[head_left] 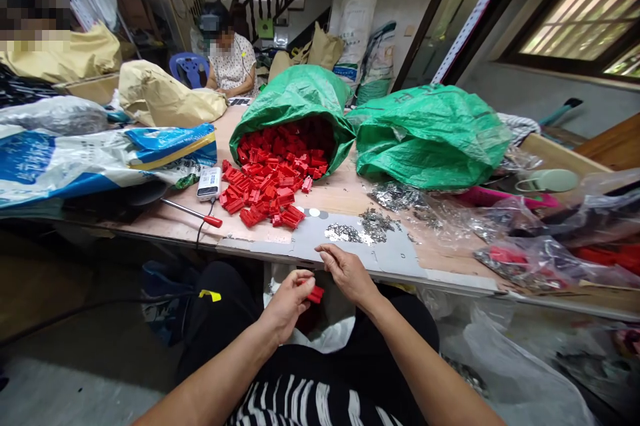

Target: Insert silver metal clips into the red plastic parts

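Observation:
My left hand (291,301) is closed around a red plastic part (316,294), whose end sticks out past the fingers, just below the table's front edge. My right hand (346,274) is beside it at the edge, thumb and index finger pinched together; whatever lies between the fingertips is too small to make out. Just beyond the right hand, small flat metal pieces (344,233) and a darker heap of metal pieces (376,225) lie on a grey sheet (395,254). Many like red parts (270,189) spill from a green woven sack (300,89) onto the table.
A second green sack (430,136) stands at the right, near clear plastic bags (545,239). On the left are a white device (209,183), a red-handled rod (200,214) and a blue-white bag (95,153). A white bag (337,336) hangs between my knees. Across the table sits a person (233,66).

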